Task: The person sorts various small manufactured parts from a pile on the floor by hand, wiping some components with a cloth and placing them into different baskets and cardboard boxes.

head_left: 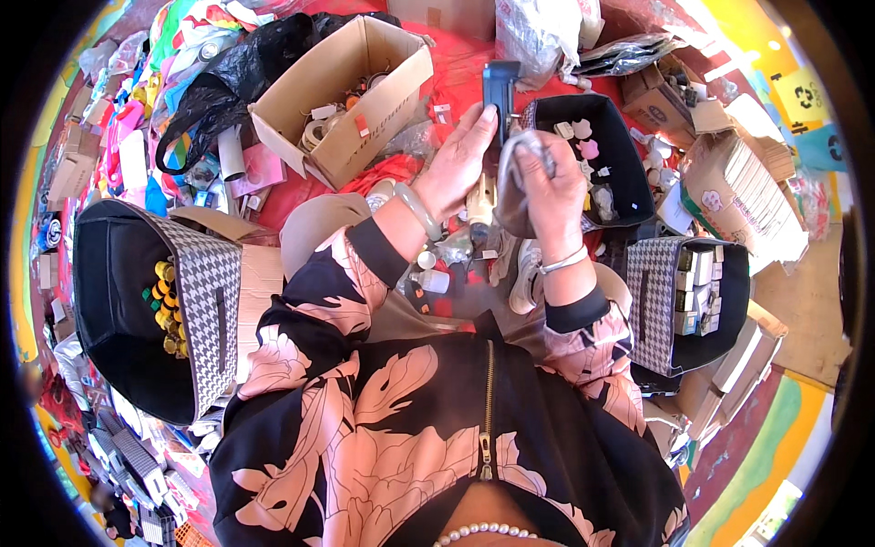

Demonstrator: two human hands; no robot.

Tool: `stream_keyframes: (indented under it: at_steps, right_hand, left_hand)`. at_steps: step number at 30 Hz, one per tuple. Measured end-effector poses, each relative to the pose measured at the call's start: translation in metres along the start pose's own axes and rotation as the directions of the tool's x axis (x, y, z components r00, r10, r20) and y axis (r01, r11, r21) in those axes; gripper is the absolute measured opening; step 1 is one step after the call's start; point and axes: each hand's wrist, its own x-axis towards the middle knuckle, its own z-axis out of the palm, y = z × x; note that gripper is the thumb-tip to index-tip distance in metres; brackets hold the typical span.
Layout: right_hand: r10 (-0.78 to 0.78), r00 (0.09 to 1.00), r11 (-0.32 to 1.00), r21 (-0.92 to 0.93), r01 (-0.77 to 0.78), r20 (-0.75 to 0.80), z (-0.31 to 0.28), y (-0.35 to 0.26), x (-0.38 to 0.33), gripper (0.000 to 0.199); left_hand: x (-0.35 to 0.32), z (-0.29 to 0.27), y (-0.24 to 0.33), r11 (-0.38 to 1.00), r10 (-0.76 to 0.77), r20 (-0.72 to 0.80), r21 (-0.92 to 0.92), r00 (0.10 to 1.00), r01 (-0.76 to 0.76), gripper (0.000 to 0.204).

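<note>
My left hand point(458, 162) is raised in front of me, its thumb pressed along the side of a dark blue-black object point(499, 89). That object is long and flat, with a wider block at its top; its exact kind does not show. Bunched in my right hand point(553, 189) is a grey cloth point(516, 196), held close beside the dark object's lower end. I cannot tell whether the cloth touches it. Just beyond my right hand stands a black fabric bin point(635, 150) with small white and pink pieces in it.
An open cardboard box point(387, 109) with rolls inside stands ahead left. Houndstooth bins flank me: the left bin point(208, 314) holds yellow-capped items, the right bin point(651, 296) small boxes. A black plastic bag point(246, 68), cartons point(743, 201) and clutter surround me. Small bottles lie between my legs.
</note>
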Motion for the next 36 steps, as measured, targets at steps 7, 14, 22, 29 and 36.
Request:
stream_keyframes:
  at_steps: [7, 14, 22, 29, 36]
  right_hand:
    - [0.540, 0.821, 0.736, 0.371, -0.567, 0.184, -0.025, 0.010, 0.002, 0.032]
    - [0.333, 0.924, 0.925, 0.126, -0.359, 0.186, 0.018, 0.011, -0.019, 0.028]
    - [0.497, 0.789, 0.292, 0.786, -0.545, 0.361, -0.022, 0.021, -0.005, 0.025]
    - [0.425, 0.883, 0.448, 0.801, -0.397, 0.200, -0.032, 0.011, 0.003, 0.030]
    - [0.230, 0.972, 0.867, 0.446, -0.224, 0.042, -0.032, -0.001, 0.002, 0.018]
  left_hand:
    - [0.015, -0.019, 0.003, 0.995, 0.090, -0.575, 0.017, 0.813, -0.098, 0.026]
    - [0.008, -0.015, -0.005, 0.988, 0.132, -0.455, -0.017, 0.881, -0.156, 0.024]
    - [0.014, -0.033, 0.036, 0.914, 0.235, -0.027, -0.333, 0.972, -0.230, 0.025]
    - [0.003, -0.032, 0.044, 0.889, -0.024, 0.076, -0.455, 0.997, 0.056, 0.032]
    - [-0.012, 0.007, 0.034, 0.968, -0.209, 0.193, 0.179, 0.959, 0.175, 0.032]
